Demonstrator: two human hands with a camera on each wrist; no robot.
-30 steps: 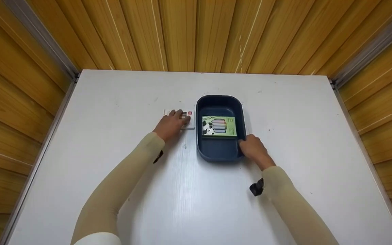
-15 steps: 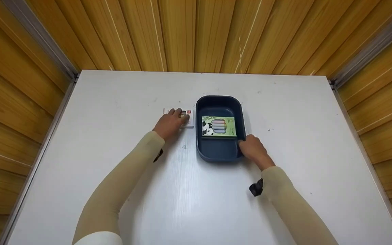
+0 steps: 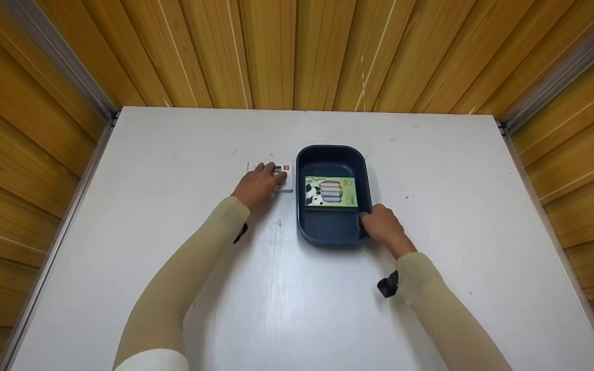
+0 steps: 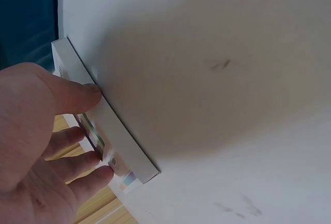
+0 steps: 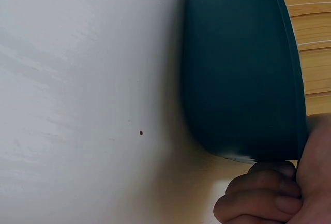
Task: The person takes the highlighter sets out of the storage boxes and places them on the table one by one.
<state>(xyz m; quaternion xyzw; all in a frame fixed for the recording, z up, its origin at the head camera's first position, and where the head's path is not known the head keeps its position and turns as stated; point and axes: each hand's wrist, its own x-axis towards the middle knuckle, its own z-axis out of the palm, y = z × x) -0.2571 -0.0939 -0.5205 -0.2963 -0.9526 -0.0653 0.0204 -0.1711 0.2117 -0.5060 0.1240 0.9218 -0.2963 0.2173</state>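
Observation:
A deep dark-blue rectangular tray [image 3: 332, 229] with rounded corners stands on the white table. Inside it lies a green box [image 3: 346, 193] printed with pandas and pastel sticks. My right hand [image 3: 385, 226] grips the tray's rim at its near right corner, thumb over the inside and fingers curled outside, as the right wrist view [image 5: 264, 198] shows. Left of the tray, a flat white box [image 3: 287, 184] with coloured print and a red mark lies partly hidden under my left hand [image 3: 258, 188]. In the left wrist view, the thumb lies on the box's side [image 4: 124, 136], with fingertips against its printed face.
The white table [image 3: 199, 154] extends around the tray on all sides. Yellow wood-grain panels [image 3: 271, 56] rise behind it and at left and right. A dark wrist strap piece [image 3: 389, 284] hangs below the right wrist.
The white box and my left hand have shifted very slightly away from me, beside the tray. My right hand, the tray and the green box hold about the same place.

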